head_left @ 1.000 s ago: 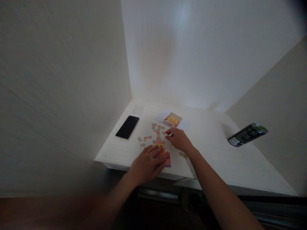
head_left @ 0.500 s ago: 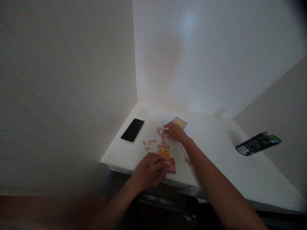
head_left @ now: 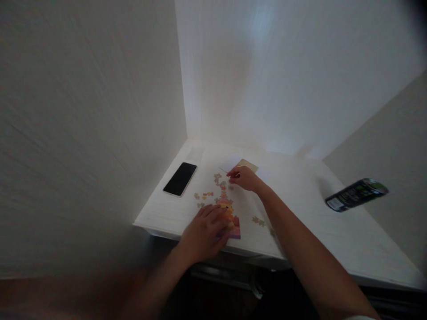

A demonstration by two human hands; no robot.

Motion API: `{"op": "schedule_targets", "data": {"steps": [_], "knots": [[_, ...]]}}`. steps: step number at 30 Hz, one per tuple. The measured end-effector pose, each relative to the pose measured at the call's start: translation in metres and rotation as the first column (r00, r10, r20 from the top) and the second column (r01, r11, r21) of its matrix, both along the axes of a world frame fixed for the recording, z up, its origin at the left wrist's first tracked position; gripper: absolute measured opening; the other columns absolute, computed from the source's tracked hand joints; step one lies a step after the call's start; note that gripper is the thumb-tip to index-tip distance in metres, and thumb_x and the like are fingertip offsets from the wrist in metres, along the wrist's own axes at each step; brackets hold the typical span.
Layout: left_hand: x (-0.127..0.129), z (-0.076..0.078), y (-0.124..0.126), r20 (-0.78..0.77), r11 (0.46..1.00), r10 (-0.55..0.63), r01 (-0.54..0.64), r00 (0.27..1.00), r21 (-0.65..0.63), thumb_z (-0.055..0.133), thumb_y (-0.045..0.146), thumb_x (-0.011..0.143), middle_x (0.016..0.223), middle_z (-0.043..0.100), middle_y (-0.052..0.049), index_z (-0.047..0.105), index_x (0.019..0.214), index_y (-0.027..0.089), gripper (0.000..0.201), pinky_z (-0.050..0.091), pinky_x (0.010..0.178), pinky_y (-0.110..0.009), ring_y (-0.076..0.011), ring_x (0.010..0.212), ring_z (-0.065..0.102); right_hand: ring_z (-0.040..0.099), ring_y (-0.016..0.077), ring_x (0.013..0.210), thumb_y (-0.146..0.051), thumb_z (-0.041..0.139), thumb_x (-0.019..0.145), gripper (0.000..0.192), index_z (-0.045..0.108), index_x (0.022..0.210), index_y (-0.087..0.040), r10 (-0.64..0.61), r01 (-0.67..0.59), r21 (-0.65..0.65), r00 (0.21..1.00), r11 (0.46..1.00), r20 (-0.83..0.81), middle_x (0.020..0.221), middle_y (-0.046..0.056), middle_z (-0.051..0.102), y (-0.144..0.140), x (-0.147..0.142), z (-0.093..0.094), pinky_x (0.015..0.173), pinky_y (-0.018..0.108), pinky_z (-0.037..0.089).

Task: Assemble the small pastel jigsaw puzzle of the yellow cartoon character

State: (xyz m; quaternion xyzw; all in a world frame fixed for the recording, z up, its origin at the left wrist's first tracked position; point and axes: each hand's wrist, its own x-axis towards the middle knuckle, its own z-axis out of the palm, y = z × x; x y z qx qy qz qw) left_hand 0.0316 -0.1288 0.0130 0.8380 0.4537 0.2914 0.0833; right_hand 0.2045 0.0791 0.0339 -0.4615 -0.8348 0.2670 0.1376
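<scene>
Puzzle [head_left: 236, 228] partly under left hand [head_left: 204, 232], right hand [head_left: 246, 178] overlapping card [head_left: 248, 165], phone [head_left: 180, 179], can [head_left: 355, 194]

You can read no word, brand or number for certain here. The nearest thing to text is on your right, on the dark, cylindrical can with green at its upper end [head_left: 356, 194], which appears tilted on the white, wood-grained surface [head_left: 307, 209]. Along its dark side you can see small pale and greenish marks that look like printing, but they are too small and blurred for you to make out a single letter. Near the can's base you can also see a pale, roughly rectangular label panel [head_left: 336, 204]; whatever is printed on it is likewise too small and unclear for you to read.
</scene>
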Motion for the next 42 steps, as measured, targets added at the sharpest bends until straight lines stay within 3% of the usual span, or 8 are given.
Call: {"op": "schedule_targets", "data": {"steps": [2, 6, 11, 23, 28, 32, 37, 42], "knots": [[0.001, 0.000, 0.002, -0.052, 0.999, -0.012, 0.010, 0.999, -0.031, 0.058, 0.032, 0.090, 0.140, 0.051, -0.007, 0.064, 0.113, 0.025, 0.024, 0.034, 0.113, -0.050, -0.0278, 0.132, 0.043, 0.064, 0.0144, 0.072, -0.016, 0.067, 0.075, 0.022, 0.072, 0.096, -0.011, -0.034, 0.023, -0.109, 0.994, 0.994, -0.099, 0.084, 0.008, 0.072, -0.020, 0.015, -0.001, 0.069, 0.026, 0.051], [0.003, -0.001, 0.004, -0.093, 0.998, -0.035, 0.030, 0.995, -0.055, 0.055, 0.031, 0.092, 0.137, 0.055, -0.008, 0.063, 0.115, 0.025, 0.025, 0.036, 0.112, -0.050, -0.0269, 0.132, 0.045, 0.064, 0.0150, 0.071, -0.021, 0.072, 0.071, 0.019, 0.071, 0.088, -0.014, -0.186, 0.078, -0.368, 0.946, 0.927, -0.267, 0.078, 0.005, 0.071, -0.066, 0.037, -0.006, 0.069, 0.028, 0.052], [0.005, -0.002, 0.006, -0.090, 0.998, -0.039, 0.034, 0.995, -0.049, 0.057, 0.028, 0.091, 0.136, 0.056, -0.009, 0.065, 0.113, 0.024, 0.024, 0.039, 0.110, -0.050, -0.0278, 0.132, 0.045, 0.061, 0.0128, 0.063, -0.025, 0.073, 0.071, 0.019, 0.069, 0.085, -0.014, -0.233, 0.087, -0.418, 0.921, 0.904, -0.313, 0.074, 0.004, 0.069, -0.095, 0.037, -0.010, 0.061, 0.025, 0.048], [0.005, 0.000, 0.006, -0.099, 0.997, -0.035, 0.028, 0.995, -0.069, 0.056, 0.029, 0.091, 0.136, 0.056, -0.008, 0.066, 0.111, 0.024, 0.023, 0.039, 0.110, -0.050, -0.0279, 0.132, 0.044, 0.064, 0.0147, 0.065, -0.025, 0.072, 0.072, 0.020, 0.069, 0.089, -0.015, -0.173, 0.116, -0.313, 0.972, 0.943, -0.161, 0.075, 0.005, 0.071, -0.096, 0.038, -0.020, 0.062, 0.027, 0.049], [0.005, 0.000, 0.005, -0.086, 0.998, -0.033, 0.028, 0.996, -0.051, 0.057, 0.029, 0.090, 0.135, 0.057, -0.008, 0.066, 0.110, 0.025, 0.022, 0.040, 0.108, -0.050, -0.0277, 0.131, 0.046, 0.061, 0.0137, 0.065, -0.024, 0.071, 0.074, 0.016, 0.070, 0.087, -0.015, -0.090, 0.052, -0.275, 0.988, 0.960, -0.126, 0.073, 0.004, 0.070, -0.093, 0.039, -0.017, 0.062, 0.026, 0.047], [0.006, 0.001, 0.004, -0.065, 0.999, -0.024, 0.023, 0.998, -0.029, 0.058, 0.027, 0.090, 0.133, 0.058, -0.008, 0.066, 0.110, 0.025, 0.022, 0.042, 0.107, -0.050, -0.0276, 0.129, 0.048, 0.060, 0.0133, 0.065, -0.028, 0.069, 0.076, 0.016, 0.071, 0.084, -0.015, -0.007, -0.045, -0.329, 0.988, 0.943, -0.156, 0.074, 0.004, 0.070, -0.086, 0.042, -0.010, 0.062, 0.026, 0.047], [0.005, 0.001, 0.005, -0.081, 0.998, -0.031, 0.028, 0.996, -0.048, 0.056, 0.030, 0.091, 0.134, 0.057, -0.008, 0.066, 0.110, 0.024, 0.022, 0.040, 0.109, -0.050, -0.0280, 0.130, 0.046, 0.060, 0.0132, 0.064, -0.027, 0.067, 0.076, 0.015, 0.071, 0.083, -0.015, 0.001, -0.076, -0.433, 0.985, 0.898, -0.171, 0.073, 0.003, 0.070, -0.080, 0.045, 0.000, 0.061, 0.025, 0.045], [0.004, 0.001, 0.006, -0.101, 0.998, -0.039, 0.033, 0.994, -0.059, 0.056, 0.030, 0.092, 0.136, 0.056, -0.008, 0.064, 0.114, 0.025, 0.025, 0.039, 0.110, -0.049, -0.0274, 0.132, 0.044, 0.059, 0.0127, 0.061, -0.025, 0.064, 0.077, 0.015, 0.073, 0.082, -0.015, 0.050, -0.097, -0.426, 0.992, 0.899, -0.119, 0.072, 0.003, 0.071, -0.077, 0.040, 0.001, 0.058, 0.024, 0.043]]}}
